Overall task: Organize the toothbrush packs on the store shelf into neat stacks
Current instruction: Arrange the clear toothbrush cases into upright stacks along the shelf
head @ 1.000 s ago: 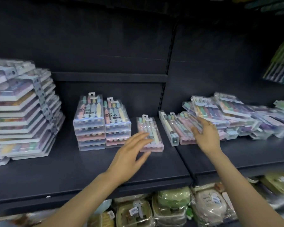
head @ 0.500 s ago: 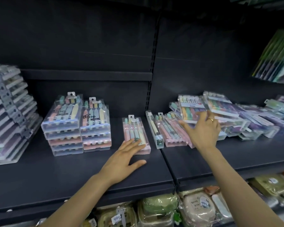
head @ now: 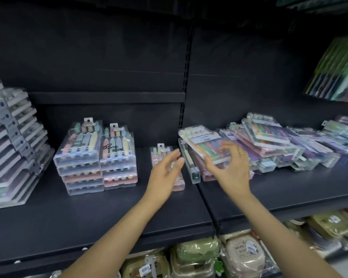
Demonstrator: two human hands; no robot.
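Observation:
Two neat stacks of clear toothbrush packs [head: 78,157] [head: 119,159] stand mid-shelf. To their right a single pink pack [head: 162,152] lies flat. My left hand [head: 165,171] hovers over it with straight fingers and holds nothing. My right hand [head: 231,169] pinches the near edge of a multicolour toothbrush pack [head: 201,141], which is lifted and tilted above a pack standing on its edge [head: 190,167]. A messy pile of packs [head: 289,143] sprawls along the shelf to the right.
A tall slanted stack of larger packs [head: 14,145] fills the far left. The dark shelf board [head: 109,213] has a slotted upright [head: 186,81] behind it. Bagged goods [head: 199,255] sit on the shelf below. Hanging packets [head: 338,77] are at the upper right.
My right hand has taken hold of a pack from the pile and drawn it left and up. My left hand has risen off the shelf toward it.

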